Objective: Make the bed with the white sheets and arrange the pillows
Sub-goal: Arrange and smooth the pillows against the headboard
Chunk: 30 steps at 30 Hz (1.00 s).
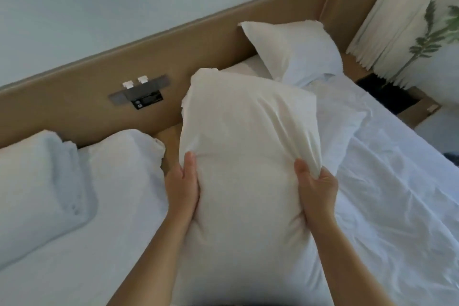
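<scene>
I hold a large white pillow (246,156) up in front of me, above the bed. My left hand (182,186) grips its left side with the thumb on top. My right hand (316,187) grips its right side and bunches the fabric. A second white pillow (295,52) leans against the wooden headboard (203,40) at the right. Another pillow (340,122) lies flat behind the held one. The right bed carries a wrinkled white sheet (387,201). On the left bed lie a pillow (124,156) and a folded white duvet (37,184).
A switch panel (140,93) with two white plugs sits on the headboard between the beds. A curtain (409,20) with a leaf print hangs at the right. Below it stands an open cardboard box (402,102) on the floor.
</scene>
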{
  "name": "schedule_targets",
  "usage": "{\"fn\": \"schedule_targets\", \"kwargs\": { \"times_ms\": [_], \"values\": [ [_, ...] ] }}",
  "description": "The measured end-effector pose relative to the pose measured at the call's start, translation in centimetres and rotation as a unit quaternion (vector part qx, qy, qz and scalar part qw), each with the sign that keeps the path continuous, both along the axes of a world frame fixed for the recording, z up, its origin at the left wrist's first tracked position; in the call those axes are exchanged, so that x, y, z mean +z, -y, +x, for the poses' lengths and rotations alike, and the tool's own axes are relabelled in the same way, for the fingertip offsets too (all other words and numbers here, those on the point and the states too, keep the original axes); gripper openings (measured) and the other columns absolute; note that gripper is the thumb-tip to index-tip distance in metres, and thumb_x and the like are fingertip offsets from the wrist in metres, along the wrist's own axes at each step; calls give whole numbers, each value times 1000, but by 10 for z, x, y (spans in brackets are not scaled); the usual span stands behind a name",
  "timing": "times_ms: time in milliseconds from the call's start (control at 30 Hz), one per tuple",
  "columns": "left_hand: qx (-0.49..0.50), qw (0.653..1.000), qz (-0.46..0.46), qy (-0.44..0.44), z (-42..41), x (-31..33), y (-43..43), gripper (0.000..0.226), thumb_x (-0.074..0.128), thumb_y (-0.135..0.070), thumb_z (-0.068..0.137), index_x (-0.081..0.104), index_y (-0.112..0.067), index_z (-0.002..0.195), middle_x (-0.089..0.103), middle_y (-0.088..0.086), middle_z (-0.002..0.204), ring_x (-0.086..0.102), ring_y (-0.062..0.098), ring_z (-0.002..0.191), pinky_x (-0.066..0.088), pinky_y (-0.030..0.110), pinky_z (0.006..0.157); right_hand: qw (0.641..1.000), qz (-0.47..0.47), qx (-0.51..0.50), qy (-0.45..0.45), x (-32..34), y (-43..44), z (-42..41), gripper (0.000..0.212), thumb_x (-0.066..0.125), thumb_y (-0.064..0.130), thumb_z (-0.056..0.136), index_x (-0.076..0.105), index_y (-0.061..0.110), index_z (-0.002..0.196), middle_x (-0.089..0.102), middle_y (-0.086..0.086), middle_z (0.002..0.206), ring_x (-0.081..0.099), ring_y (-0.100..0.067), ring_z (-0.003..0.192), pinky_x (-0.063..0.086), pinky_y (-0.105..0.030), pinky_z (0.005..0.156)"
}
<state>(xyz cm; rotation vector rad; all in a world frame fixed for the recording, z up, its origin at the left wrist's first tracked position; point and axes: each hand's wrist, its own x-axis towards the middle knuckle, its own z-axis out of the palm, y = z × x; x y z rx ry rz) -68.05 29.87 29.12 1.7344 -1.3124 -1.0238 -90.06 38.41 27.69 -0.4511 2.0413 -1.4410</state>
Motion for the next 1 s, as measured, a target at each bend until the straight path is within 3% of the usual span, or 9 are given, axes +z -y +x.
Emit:
{"fn": "schedule_targets", "kwargs": {
  "times_ms": [67,133,233,367,467,600,767,900,1000],
  "values": [
    [64,998,-5,2,51,0,11,44,34,-49,101,62,-20,120,60,-8,109,54,14,104,41,32,98,998,2,66,-11,5,43,39,22,71,32,86,65,13,78,69,1,73,64,-14,69,50,-29,64],
    [133,991,-5,-4,102,-2,21,50,36,-50,101,64,-14,120,64,-3,112,58,19,106,44,39,100,991,6,131,-10,6,84,79,21,71,30,86,65,13,77,68,1,71,62,-13,64,48,-28,61],
    [224,974,-13,-19,167,-4,32,51,38,-51,100,67,-10,114,69,4,106,62,22,101,50,38,92,974,8,225,-19,8,140,142,22,71,32,84,65,12,78,69,0,72,64,-17,66,52,-30,62],
    [325,945,-31,-18,236,0,35,47,41,-42,102,67,-5,111,70,11,106,63,26,103,50,39,90,943,-5,329,-50,16,187,217,16,68,35,87,63,21,81,67,8,77,62,-7,73,46,-24,60],
    [403,914,-27,-31,277,0,30,46,45,-45,100,70,-6,102,70,10,97,64,26,94,51,37,81,914,-5,402,-50,14,216,269,13,67,39,88,62,27,85,69,8,86,65,-11,82,52,-30,73],
    [488,872,-26,-17,308,-3,33,43,43,-42,101,65,-8,86,66,10,85,60,25,82,42,33,69,871,-9,488,-59,5,264,329,21,66,39,89,66,18,95,70,3,88,67,-17,85,55,-34,75],
    [602,798,-29,12,348,-17,74,48,42,-41,102,50,-11,65,55,10,68,51,27,70,38,37,63,809,-8,584,-64,-7,342,409,27,63,41,91,66,14,95,69,-1,90,65,-20,87,55,-39,82],
    [694,719,-37,-6,375,-26,129,52,40,-38,103,54,3,74,54,10,67,50,27,70,36,36,63,753,-49,654,-57,-6,422,483,36,66,35,91,62,2,77,66,-9,75,62,-20,72,50,-26,67],
    [766,641,-38,-31,397,-30,173,48,40,-41,102,59,0,85,59,11,79,54,27,80,41,36,72,692,-71,717,-50,8,480,546,43,67,31,91,51,0,67,56,-5,64,49,-14,59,39,-16,53]
  ]
}}
